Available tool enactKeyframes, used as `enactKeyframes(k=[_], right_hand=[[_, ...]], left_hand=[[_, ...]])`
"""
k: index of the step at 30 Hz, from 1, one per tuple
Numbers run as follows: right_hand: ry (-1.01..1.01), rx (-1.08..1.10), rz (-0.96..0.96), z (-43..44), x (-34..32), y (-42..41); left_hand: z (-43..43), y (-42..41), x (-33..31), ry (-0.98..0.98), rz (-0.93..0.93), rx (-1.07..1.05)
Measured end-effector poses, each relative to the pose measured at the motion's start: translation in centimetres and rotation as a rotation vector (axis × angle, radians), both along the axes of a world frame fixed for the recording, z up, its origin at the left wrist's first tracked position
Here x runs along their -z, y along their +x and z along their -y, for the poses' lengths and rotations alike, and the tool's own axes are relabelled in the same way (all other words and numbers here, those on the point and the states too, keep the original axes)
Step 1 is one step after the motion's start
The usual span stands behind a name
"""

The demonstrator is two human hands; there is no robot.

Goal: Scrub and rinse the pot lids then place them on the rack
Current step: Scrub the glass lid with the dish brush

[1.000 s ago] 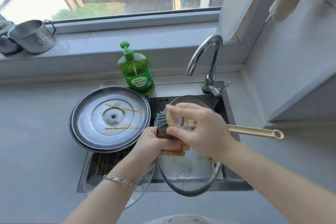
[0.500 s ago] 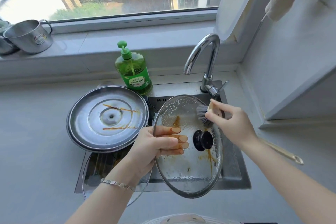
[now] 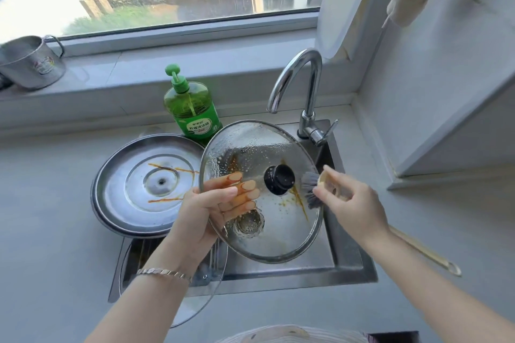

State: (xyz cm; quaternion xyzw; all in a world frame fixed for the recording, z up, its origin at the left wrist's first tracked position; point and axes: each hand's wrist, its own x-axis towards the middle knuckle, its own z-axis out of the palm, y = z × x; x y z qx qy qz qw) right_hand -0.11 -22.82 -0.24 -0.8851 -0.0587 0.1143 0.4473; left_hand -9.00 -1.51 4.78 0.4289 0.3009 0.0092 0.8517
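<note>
Glass lid (image 3: 278, 234): held tilted above the sink (image 3: 348, 259), knob (image 3: 279, 179) side up. Any drips would likely fall into the basin.
Left hand (image 3: 203, 214): clamps the lid's left rim, thumb on one face and fingers on the other. This grip leaves the centre and right of the glass free for scrubbing.
Right hand (image 3: 354, 203): grasps the brush (image 3: 310, 189) close to its head, probably for firm pressure. The long handle trails back past the wrist.
Brush contact: bristles sit on the glass just right of the knob, beside an orange sauce streak.
Lid condition: suds and droplets cover the upper area and orange residue remains, so scrubbing looks unfinished.
Steel lid (image 3: 145, 184): rests on the counter at the sink's left edge, streaked orange and apparently unwashed.
Second glass lid (image 3: 195, 306): lies across the sink's near-left corner, beneath the left forearm.
Obstructions: the faucet (image 3: 303, 83) stands just behind the held lid, with no water visible. The soap bottle (image 3: 195, 114) stands beside the lid's far rim.
Rack: not clearly identifiable from here.
</note>
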Motion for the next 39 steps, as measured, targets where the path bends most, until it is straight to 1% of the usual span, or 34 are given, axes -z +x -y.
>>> enactKeyframes(k=[2,3,4,6,7,8,10,11,12,13,14,15,16,18,19,20,22,24,27,28,30,31,32,33,35,36,37,38,39], right_hand=[[0.054,-0.153,0.108,-0.9,-0.5,-1.8],[0.073,-0.174,0.122,-1.0,-0.5,-2.0],[0.079,-0.130,0.092,-0.8,-0.1,-1.5],[0.039,0.051,-0.025,-0.5,0.8,-0.1],[0.015,0.092,-0.049,-0.6,1.1,-0.1],[0.018,0.068,-0.002,-0.7,1.2,-0.6],[0.039,-0.073,0.163,-1.1,1.4,-2.3],[0.008,-0.135,0.189,-1.0,1.7,-2.8],[-0.051,-0.157,0.135,-0.6,2.3,-2.6],[-0.111,-0.128,0.005,-0.1,2.7,-1.8],[-0.113,-0.057,-0.146,0.2,3.0,-0.9],[-0.032,0.044,-0.292,0.5,3.1,0.0],[0.122,0.169,-0.428,0.6,2.8,0.8],[0.417,0.370,-0.611,0.1,1.5,2.0],[0.509,0.404,-0.660,-0.2,0.8,2.6],[0.578,0.394,-0.694,-0.6,-0.2,3.0],[0.654,0.308,-0.747,-1.6,-2.3,3.7],[0.596,0.182,-0.796,-2.7,-3.8,4.1],[0.375,0.032,-0.851,-3.9,-3.7,3.7],[0.298,0.009,-0.867,-4.2,-3.1,3.4],[0.159,0.033,-0.875,-4.3,-1.4,2.5],[0.122,0.065,-0.865,-4.2,-0.5,2.2],[0.129,0.098,-0.863,-4.0,0.3,1.9],[0.180,0.132,-0.870,-3.9,0.9,1.7],[0.298,0.195,-0.885,-3.5,1.7,1.6],[0.325,0.219,-0.878,-3.1,2.1,1.7],[0.339,0.231,-0.865,-2.5,2.3,1.7],[0.358,0.236,-0.844,-1.9,2.3,1.8],[0.383,0.234,-0.817,-1.2,2.4,1.9]], left_hand=[[-0.2,0.1,0.0,0.003,-0.011,-0.027],[-0.3,0.1,0.1,0.004,-0.020,-0.045],[-0.3,0.1,0.1,0.002,-0.025,-0.059],[-0.2,0.0,0.3,-0.012,-0.025,-0.082],[-0.3,-0.1,0.4,-0.006,-0.025,-0.086],[-0.4,0.0,0.4,0.004,-0.025,-0.088],[-0.7,0.1,0.3,0.027,-0.020,-0.090],[-1.0,0.1,0.3,0.048,-0.018,-0.093],[-1.2,0.1,0.1,0.078,-0.014,-0.091],[-1.4,0.1,0.0,0.118,-0.004,-0.078],[-1.5,0.2,-0.3,0.168,0.009,-0.050],[-1.4,0.3,-0.5,0.231,0.022,-0.016],[-1.2,0.4,-0.6,0.298,0.041,0.018],[-0.8,0.4,-0.4,0.462,0.073,0.078],[-0.8,0.2,-0.1,0.577,0.084,0.107],[-0.8,0.1,0.3,0.697,0.085,0.141],[-1.0,-0.7,1.3,0.969,0.075,0.268],[-0.9,-1.6,2.5,1.260,0.123,0.446],[-0.2,-2.3,3.6,1.699,0.336,0.732],[0.1,-2.4,3.9,1.804,0.335,0.851],[0.5,-2.3,4.9,1.982,0.273,1.003],[0.6,-2.2,5.5,2.045,0.275,1.038],[0.8,-2.2,6.0,2.085,0.266,1.069],[0.7,-2.2,6.6,2.093,0.274,1.065],[0.2,-2.3,7.4,2.113,0.352,0.950],[0.0,-2.3,7.3,2.127,0.354,0.894],[-0.3,-2.4,6.9,2.124,0.309,0.860],[-0.6,-2.5,6.2,2.075,0.214,0.828],[-1.0,-2.4,5.7,1.957,0.111,0.748]])
